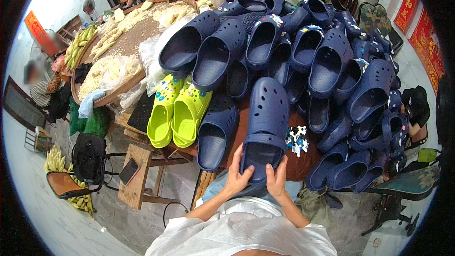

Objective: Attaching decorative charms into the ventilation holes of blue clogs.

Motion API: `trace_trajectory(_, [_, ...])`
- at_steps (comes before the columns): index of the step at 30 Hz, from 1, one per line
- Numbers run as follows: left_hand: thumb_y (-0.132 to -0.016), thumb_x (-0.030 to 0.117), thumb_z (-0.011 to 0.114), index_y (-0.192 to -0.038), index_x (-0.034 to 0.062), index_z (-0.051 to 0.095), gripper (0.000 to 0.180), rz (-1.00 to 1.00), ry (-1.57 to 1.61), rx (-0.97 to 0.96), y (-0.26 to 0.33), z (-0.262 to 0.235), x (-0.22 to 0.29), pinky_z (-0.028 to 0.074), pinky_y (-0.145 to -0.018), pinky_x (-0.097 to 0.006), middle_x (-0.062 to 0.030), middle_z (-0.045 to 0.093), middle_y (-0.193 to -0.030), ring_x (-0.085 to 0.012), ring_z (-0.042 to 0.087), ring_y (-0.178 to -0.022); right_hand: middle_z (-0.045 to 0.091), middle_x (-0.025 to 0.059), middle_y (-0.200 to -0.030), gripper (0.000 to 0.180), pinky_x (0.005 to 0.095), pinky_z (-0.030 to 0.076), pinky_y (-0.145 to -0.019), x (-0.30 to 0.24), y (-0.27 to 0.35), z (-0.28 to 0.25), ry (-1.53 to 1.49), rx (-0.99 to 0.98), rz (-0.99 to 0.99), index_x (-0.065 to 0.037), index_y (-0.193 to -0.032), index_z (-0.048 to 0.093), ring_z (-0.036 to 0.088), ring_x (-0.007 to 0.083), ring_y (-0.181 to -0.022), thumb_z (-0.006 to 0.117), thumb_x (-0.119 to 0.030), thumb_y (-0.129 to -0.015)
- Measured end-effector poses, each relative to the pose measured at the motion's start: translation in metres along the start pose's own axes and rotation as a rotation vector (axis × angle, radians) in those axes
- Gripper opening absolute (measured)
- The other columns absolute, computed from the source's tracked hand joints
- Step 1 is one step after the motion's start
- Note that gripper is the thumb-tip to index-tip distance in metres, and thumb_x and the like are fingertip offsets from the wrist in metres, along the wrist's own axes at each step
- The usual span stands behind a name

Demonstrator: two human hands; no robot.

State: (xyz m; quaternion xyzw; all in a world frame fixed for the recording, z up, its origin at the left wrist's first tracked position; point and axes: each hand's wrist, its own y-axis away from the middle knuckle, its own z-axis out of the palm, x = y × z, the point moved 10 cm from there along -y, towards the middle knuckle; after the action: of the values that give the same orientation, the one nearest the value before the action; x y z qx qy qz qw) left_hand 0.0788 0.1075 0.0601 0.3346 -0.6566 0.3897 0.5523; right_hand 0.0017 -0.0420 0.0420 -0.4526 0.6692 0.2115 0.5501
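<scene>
Between my two hands is a navy blue clog [268, 106], its toe pointing away from me and its heel strap toward me. My left hand [238, 174] grips the left side of its heel, thumb on the rim. On the opposite side my right hand [277, 176] clasps the heel the same way. Just right of the clog lies a small heap of blue, white and black shoe charms [297, 140]. A single navy clog [217, 132] rests to the left, beside a pair of lime green clogs [173, 111] decorated with flower charms.
A large pile of navy clogs [327, 61] covers the table's far and right parts. Behind at left, a round woven tray [135, 31] holds pale kernels. A phone [129, 171] lies on a wooden stool [136, 192]. People sit around the tray.
</scene>
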Motion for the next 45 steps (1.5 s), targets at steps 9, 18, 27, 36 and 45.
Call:
trace_trajectory(9, [-0.078,0.003,0.052,-0.153,-0.0033,0.023,0.081,-0.064,0.334,0.329,-0.004,-0.078,-0.003,0.018,-0.117,-0.033,-0.0146,0.030,-0.154,-0.0243,0.029,-0.143,0.061,0.0157,-0.107,0.036,0.0338,0.051,-0.074,-0.051,-0.144,0.008,-0.013,0.053,-0.099,-0.001,-0.128,0.050,0.063,0.0195,-0.081,0.054,-0.026,-0.102])
trace_trajectory(18, [-0.078,0.007,0.053,-0.151,-0.0013,0.028,0.077,0.033,0.336,0.334,-0.009,-0.100,0.005,0.027,-0.113,-0.035,-0.0138,0.044,-0.143,-0.0240,0.042,-0.131,0.062,0.0337,-0.112,0.063,0.0541,0.050,-0.088,-0.068,-0.317,0.037,0.595,0.098,-0.167,0.007,-0.120,0.048,0.063,0.0484,-0.102,0.050,-0.051,-0.097])
trace_trajectory(27, [-0.078,0.010,0.053,-0.150,-0.0030,0.029,0.077,0.050,0.378,0.360,-0.008,-0.106,-0.001,0.027,-0.113,-0.036,-0.0151,0.046,-0.141,-0.0254,0.043,-0.130,0.064,0.0389,-0.101,0.066,0.0558,0.049,-0.091,-0.053,-0.350,0.048,0.628,0.030,0.046,0.014,-0.113,0.046,0.064,0.0512,-0.101,0.050,-0.049,-0.093])
trace_trajectory(36, [-0.079,0.009,0.054,-0.150,-0.0028,0.029,0.077,0.042,0.351,0.372,-0.012,-0.108,0.015,0.027,-0.112,-0.035,-0.0149,0.046,-0.141,-0.0252,0.044,-0.129,0.061,0.0388,-0.082,0.030,0.0591,0.047,-0.078,-0.066,-0.301,0.031,0.442,0.178,-0.169,0.008,-0.104,0.036,0.062,0.0540,-0.082,0.042,-0.021,-0.096])
trace_trajectory(45, [-0.078,0.008,0.053,-0.149,-0.0019,0.033,0.074,0.096,0.286,0.402,-0.049,-0.122,0.056,0.033,-0.108,-0.034,-0.0151,0.049,-0.137,-0.0235,0.049,-0.123,0.060,0.0347,-0.079,0.039,0.0590,0.043,-0.066,-0.027,-0.105,-0.004,0.392,0.102,-0.146,0.012,-0.123,0.035,0.059,0.0528,-0.074,0.046,-0.014,-0.097])
